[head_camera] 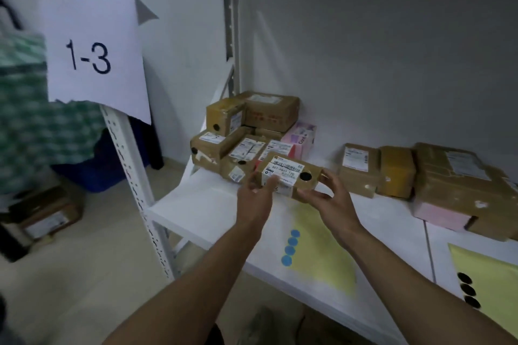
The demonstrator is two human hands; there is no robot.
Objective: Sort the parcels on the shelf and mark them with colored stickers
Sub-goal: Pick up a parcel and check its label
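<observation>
A small brown parcel with a white label and a black round sticker on its top is held above the white shelf. My left hand grips its left end and my right hand grips its right end. Behind it a pile of brown parcels sits at the shelf's back left, some bearing black stickers. A yellow sheet with blue stickers lies under my arms. Another yellow sheet with black stickers lies at the right.
Three more brown parcels stand at the back right, the largest on a pink box. A paper sign reading 1-3 hangs on the shelf post. On the floor at left are a box and a blue bin.
</observation>
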